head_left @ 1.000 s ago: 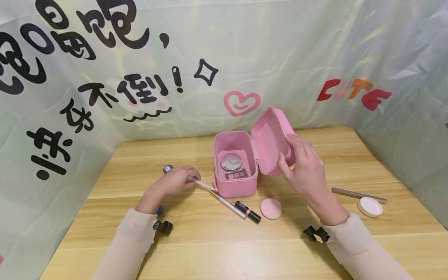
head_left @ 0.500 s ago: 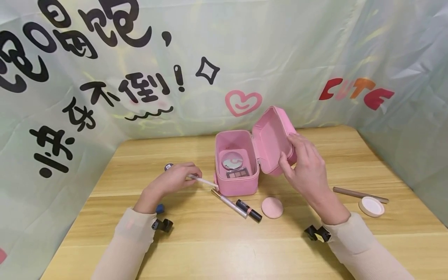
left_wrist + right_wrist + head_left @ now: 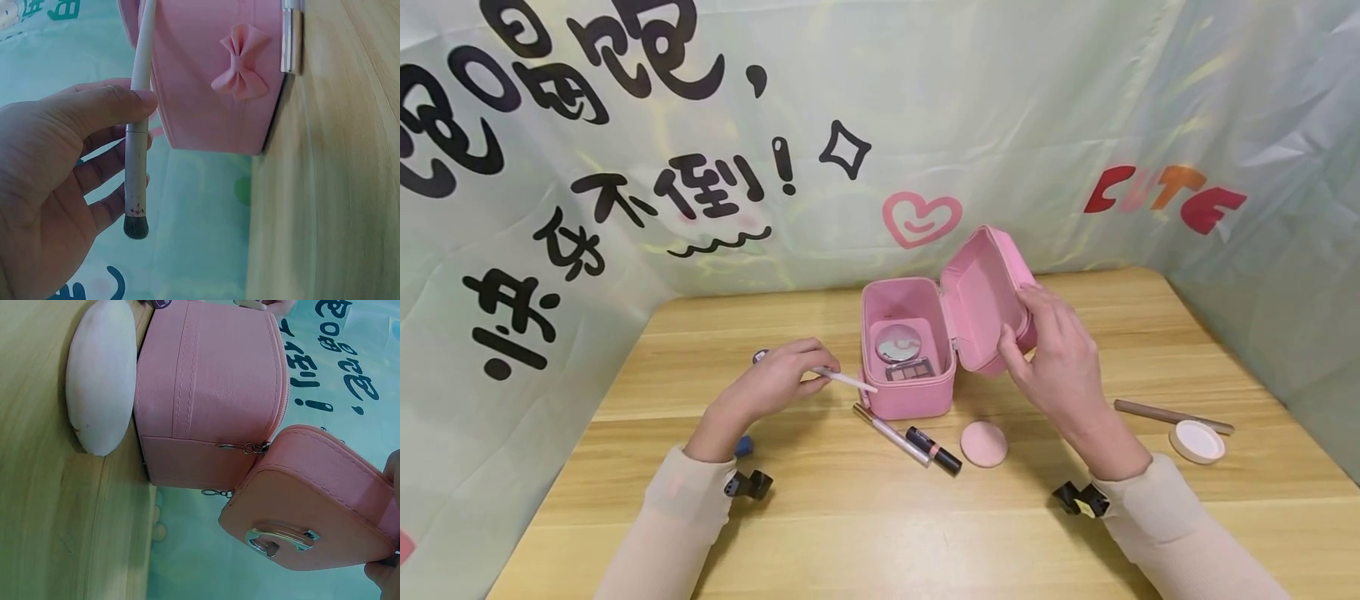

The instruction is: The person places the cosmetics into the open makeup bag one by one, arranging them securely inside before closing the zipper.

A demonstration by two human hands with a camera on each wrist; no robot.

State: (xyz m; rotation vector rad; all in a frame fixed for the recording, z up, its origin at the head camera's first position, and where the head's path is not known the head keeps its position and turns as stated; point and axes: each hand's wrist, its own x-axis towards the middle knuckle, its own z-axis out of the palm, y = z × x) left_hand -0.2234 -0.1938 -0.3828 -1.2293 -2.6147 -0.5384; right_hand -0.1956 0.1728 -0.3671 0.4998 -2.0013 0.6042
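Note:
My left hand (image 3: 775,383) pinches a slim white makeup brush (image 3: 139,156) between thumb and fingers. The dark bristles point back toward the palm side, and the handle's end reaches the front left of the pink cosmetic case (image 3: 913,404). Whether it touches the case I cannot tell. Inside the unzipped case lie a round silvery compact (image 3: 897,343) and a small eyeshadow palette (image 3: 910,371). On the right, my right hand (image 3: 1060,358) grips the edge of the case's lid (image 3: 979,308) and holds it tilted back. A pink bow (image 3: 239,62) decorates the case's side.
Before the case lie a silver tube (image 3: 893,437), a black-and-pink lipstick tube (image 3: 933,451) and a round pink puff (image 3: 983,443). A brown stick (image 3: 1172,416) and a white round lid (image 3: 1197,442) lie farther right. A blue item (image 3: 743,446) is partly hidden by my left wrist.
The brush has come up slightly and to the right in my left hand, its handle end rising along the case's front. My right hand keeps its hold on the lid.

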